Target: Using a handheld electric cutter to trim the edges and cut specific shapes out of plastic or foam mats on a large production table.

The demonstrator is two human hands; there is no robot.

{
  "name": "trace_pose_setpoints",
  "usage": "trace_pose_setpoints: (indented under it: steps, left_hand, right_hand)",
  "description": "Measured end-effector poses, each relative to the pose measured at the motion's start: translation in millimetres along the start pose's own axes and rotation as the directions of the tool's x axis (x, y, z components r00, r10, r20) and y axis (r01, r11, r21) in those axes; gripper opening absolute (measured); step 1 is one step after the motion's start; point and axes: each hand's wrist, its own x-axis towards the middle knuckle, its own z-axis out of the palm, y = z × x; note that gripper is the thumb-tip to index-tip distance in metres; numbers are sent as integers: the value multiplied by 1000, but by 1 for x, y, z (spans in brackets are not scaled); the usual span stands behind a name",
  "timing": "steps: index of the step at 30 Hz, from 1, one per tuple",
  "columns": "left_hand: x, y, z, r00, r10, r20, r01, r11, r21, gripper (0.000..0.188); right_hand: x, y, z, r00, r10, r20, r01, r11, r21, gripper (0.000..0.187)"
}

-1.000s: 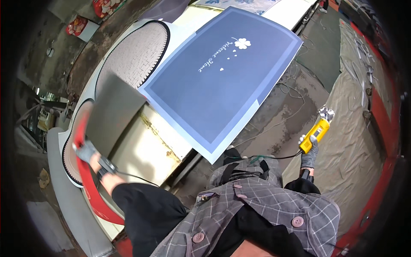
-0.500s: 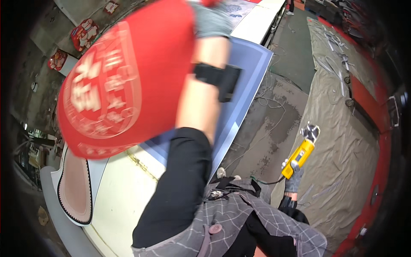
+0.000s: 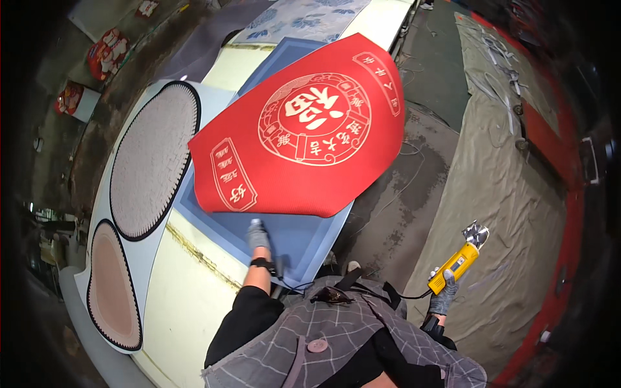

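A red mat point(image 3: 259, 139) with pale printing lies slantwise over a blue rectangular mat point(image 3: 294, 242) on the white table. My left hand point(image 3: 257, 235), in a grey glove, is just short of the red mat's near edge, above the blue mat. Its fingers point forward, and nothing shows in them. Off to the right, my gloved right hand point(image 3: 444, 291) is wrapped round the body of a yellow electric rotary cutter point(image 3: 457, 266). The cutter's shiny metal head points up and away from me, and a black cord runs from its rear toward my waist.
On the left of the white table point(image 3: 184, 284) lie an oval grey mat point(image 3: 157, 158) and a pinkish mat point(image 3: 114, 284), both dark-edged. A blue-flowered sheet point(image 3: 304, 18) lies at the far end. Loose cords cross the floor; a wrinkled beige cover point(image 3: 498, 213) spreads at right.
The raised red mat has come down onto the blue mat, and my left hand has let go and drawn back toward me. My right hand still holds the cutter, slightly lower.
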Motion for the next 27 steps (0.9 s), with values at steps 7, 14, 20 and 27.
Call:
trace_pose_setpoints:
  steps: [7, 14, 20, 27]
  left_hand:
    - [18, 81, -44, 975, -219, 32, 83, 226, -971, 44]
    - [90, 53, -139, 999, 4, 52, 43, 497, -867, 56]
    - [67, 150, -193, 913, 367, -180, -398, 703, -589, 63]
    - [2, 62, -192, 903, 322, -285, -429, 713, -555, 43]
  right_hand:
    - [-2, 4, 0, 999, 39, 26, -35, 990, -133, 47]
    - [-11, 5, 26, 992, 73, 106, -44, 967, -249, 45]
    - [-11, 8, 53, 989, 125, 85, -99, 959, -266, 48]
    - [-9, 12, 84, 969, 202, 139, -163, 954, -254, 44]
